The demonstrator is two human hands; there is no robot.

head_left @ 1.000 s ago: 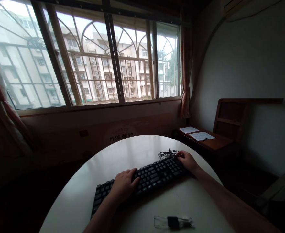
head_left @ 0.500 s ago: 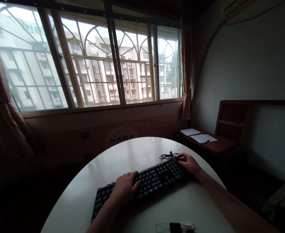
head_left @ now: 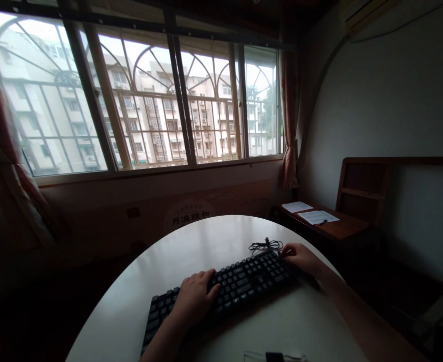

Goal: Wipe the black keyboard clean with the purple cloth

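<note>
A black keyboard (head_left: 240, 281) lies at a slant on the white round table (head_left: 130, 281). My left hand (head_left: 196, 296) rests across its left half, fingers together at the far edge and the thumb on the keys. At the far right corner of the keyboard is my right hand (head_left: 300, 257), with thumb and forefinger pinched around something small and dark that I cannot make out. Just beyond that corner sits the keyboard's coiled black cable (head_left: 265, 245). A small black object (head_left: 274, 357) with thin pale outlines beside it is cut off by the bottom edge.
Behind the table to the right stands a brown wooden desk (head_left: 347, 229) with paper sheets (head_left: 318, 217) and a pen (head_left: 323, 222). A barred window (head_left: 206, 115) with curtains (head_left: 289, 120) spans the far wall. The table's curved edge drops off on both sides.
My right hand has shifted slightly right, away from the keyboard's corner, keeping its pinch. My left hand stays on the keyboard. The whole view has tipped up a little.
</note>
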